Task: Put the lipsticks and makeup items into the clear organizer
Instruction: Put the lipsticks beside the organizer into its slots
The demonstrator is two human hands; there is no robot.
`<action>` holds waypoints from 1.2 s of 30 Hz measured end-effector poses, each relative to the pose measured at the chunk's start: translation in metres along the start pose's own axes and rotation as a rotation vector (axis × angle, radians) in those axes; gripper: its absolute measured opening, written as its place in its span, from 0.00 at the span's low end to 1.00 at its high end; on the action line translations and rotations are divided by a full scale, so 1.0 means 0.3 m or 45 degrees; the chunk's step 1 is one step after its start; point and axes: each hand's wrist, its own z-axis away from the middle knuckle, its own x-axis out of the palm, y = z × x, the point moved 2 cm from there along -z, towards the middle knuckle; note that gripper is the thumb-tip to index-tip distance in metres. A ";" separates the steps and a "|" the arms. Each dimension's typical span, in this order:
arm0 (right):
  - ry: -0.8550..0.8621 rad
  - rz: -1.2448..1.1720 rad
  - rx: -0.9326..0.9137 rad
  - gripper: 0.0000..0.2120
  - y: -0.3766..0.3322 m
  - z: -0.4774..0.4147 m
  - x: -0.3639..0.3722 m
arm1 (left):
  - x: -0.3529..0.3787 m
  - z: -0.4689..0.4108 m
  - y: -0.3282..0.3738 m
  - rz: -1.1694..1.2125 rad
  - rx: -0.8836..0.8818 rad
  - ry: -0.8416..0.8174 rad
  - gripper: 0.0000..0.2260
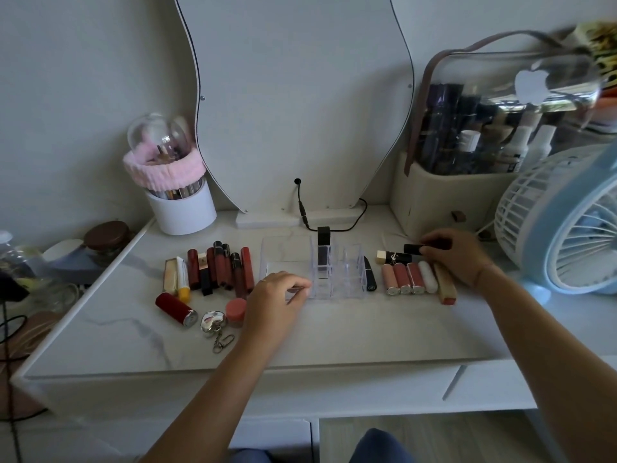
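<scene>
Clear organizer standing at mid bench, walls transparent, divided into small upright cells on the right with an open flat tray section on the left. One tall black-capped bottle standing upright in a rear left cell, long axis vertical. Left hand resting at the organizer's front left corner, grip loosely curled with fingertips touching the clear front wall; hard to tell whether anything is being pinched. Right hand reaching to the right of the organizer, grip closing around a black lipstick tube, long axis lying roughly left to right, free end pointing toward the organizer. Just below, a black-and-gold lipstick lying crosswise. Row of pink and white lipsticks lying side by side, long axes running front to back, silver ends facing the front edge. Single black lipstick lying just beside the organizer's right wall, tilted slightly. Group of red and dark tubes lying to the left of the organizer, long axes mostly front to back. Red lipstick lying diagonally nearer the front, beside a silver keychain compact.
</scene>
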 end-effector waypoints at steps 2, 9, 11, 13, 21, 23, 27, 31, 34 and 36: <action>0.049 -0.028 -0.036 0.08 -0.044 0.004 -0.009 | 0.000 0.001 0.001 -0.006 0.003 -0.003 0.05; 0.037 -0.140 -0.301 0.07 -0.317 0.022 0.054 | -0.004 0.005 0.009 0.008 -0.013 -0.010 0.06; -0.016 -0.170 -0.345 0.08 -0.377 0.018 0.095 | -0.005 0.004 0.012 0.010 -0.015 -0.019 0.06; -0.063 -0.143 -0.360 0.10 -0.415 0.013 0.140 | -0.006 0.002 0.012 0.015 -0.024 -0.026 0.06; -0.070 0.076 -0.456 0.12 -0.468 0.000 0.216 | -0.009 0.002 0.011 0.018 -0.034 -0.044 0.06; -0.100 0.067 -0.468 0.12 -0.475 0.000 0.224 | -0.010 0.001 0.009 0.018 -0.035 -0.045 0.06; -0.158 0.164 -0.503 0.15 -0.477 0.001 0.243 | -0.010 0.001 0.008 0.025 -0.045 -0.053 0.06; -0.248 0.302 -0.520 0.18 -0.489 -0.001 0.272 | -0.009 0.001 0.005 0.031 -0.053 -0.055 0.06; -0.333 0.416 -0.528 0.17 -0.479 -0.001 0.303 | -0.009 0.003 0.003 0.033 -0.053 -0.046 0.06; -0.327 0.370 -0.510 0.17 -0.464 0.000 0.307 | -0.008 0.003 0.005 0.023 -0.045 -0.034 0.06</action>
